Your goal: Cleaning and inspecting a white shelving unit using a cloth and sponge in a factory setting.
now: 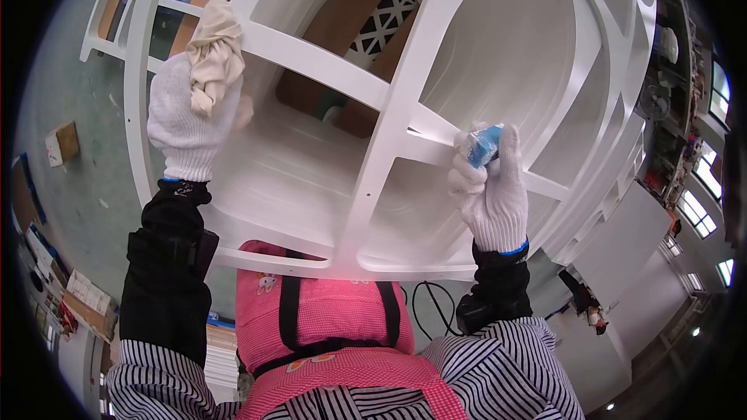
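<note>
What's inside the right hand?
The right hand holds a small blue block with whitish patches. Gloved fingers cover part of it, so its full shape and underside can't be seen.

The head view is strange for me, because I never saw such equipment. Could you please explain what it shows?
A wide fisheye camera on a person's head looks down, so straight edges bend near the rim. There is no robot: the left hand and right hand are the person's own, in white knitted gloves. The left hand holds a crumpled cream cloth; the right hand grips a small blue block. Before them is a large white frame with rounded openings. Lower down are striped sleeves and a pink checked garment.
</note>
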